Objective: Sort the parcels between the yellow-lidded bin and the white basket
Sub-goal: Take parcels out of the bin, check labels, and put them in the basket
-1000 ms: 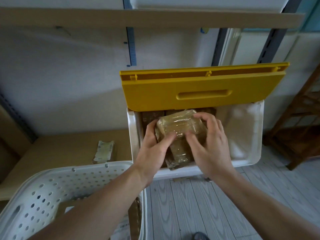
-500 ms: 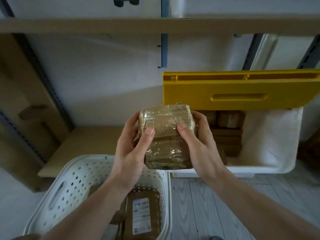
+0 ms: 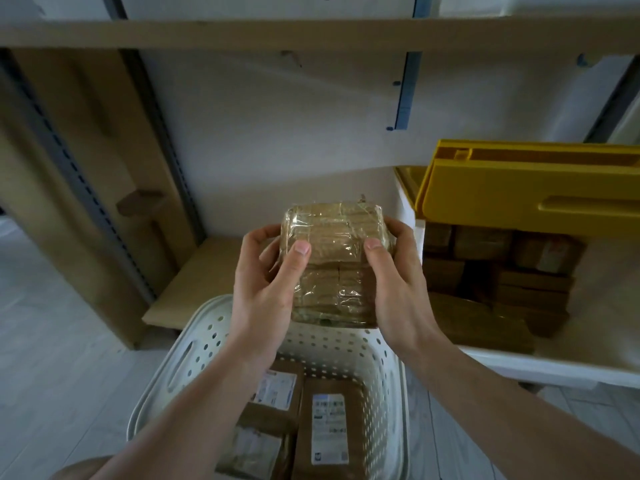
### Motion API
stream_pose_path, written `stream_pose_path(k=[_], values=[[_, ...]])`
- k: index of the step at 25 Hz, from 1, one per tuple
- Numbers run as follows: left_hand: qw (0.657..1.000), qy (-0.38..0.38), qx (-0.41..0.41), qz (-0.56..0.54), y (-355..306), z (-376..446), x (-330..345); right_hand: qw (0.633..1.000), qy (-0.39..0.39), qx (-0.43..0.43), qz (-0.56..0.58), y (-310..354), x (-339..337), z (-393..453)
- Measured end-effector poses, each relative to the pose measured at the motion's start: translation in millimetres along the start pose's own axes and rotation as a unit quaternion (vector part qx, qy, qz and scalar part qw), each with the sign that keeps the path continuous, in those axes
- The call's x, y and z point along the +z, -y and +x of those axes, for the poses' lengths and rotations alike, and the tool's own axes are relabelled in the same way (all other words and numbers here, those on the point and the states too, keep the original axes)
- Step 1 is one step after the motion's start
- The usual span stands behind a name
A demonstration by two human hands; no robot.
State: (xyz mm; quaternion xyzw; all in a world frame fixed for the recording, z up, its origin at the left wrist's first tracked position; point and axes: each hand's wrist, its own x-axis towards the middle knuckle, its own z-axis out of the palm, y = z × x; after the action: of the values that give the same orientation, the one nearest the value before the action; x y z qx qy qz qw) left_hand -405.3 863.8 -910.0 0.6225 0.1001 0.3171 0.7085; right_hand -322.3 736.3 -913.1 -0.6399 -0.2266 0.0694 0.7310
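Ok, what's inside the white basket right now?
Brown parcels with white labels lie flat on the white basket floor, at least three. The left forearm covers its left part. The wrapped parcel is held above it, not inside.

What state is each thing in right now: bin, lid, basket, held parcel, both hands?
Yellow lid: raised open.
Bin: open, stacked with brown parcels.
White basket: on floor, labelled parcels inside.
Wrapped parcel: held above the basket, clear of it.
Left hand: gripping parcel's left side.
Right hand: gripping parcel's right side.
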Motion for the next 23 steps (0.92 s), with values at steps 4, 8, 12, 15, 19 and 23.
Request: stream_pose_path(k=[4,8,12,15,19,23], values=[[0.999,-0.021,0.011,0.049,2.2,11.5,-8.6,1.000,-0.011,-0.004,-0.002,-7.2,14.5,10.4],[0.992,-0.041,0.033,0.116,4.6,19.0,-13.4,1.000,-0.020,-0.017,0.017,-9.9,23.2,18.0],[0.983,-0.082,0.040,0.161,6.7,25.3,-21.0,0.999,-0.029,-0.024,0.034,-9.0,29.1,23.9],[0.986,-0.107,-0.020,0.125,5.7,29.5,-25.4,0.999,-0.012,-0.041,0.027,-8.7,30.7,24.6],[0.995,-0.010,-0.086,0.045,1.3,26.3,-24.9,0.998,-0.002,-0.064,0.013,-7.4,30.0,25.4],[0.995,0.037,-0.086,0.040,3.1,26.2,-23.1,0.998,-0.003,-0.063,0.025,-3.7,25.3,25.5]])
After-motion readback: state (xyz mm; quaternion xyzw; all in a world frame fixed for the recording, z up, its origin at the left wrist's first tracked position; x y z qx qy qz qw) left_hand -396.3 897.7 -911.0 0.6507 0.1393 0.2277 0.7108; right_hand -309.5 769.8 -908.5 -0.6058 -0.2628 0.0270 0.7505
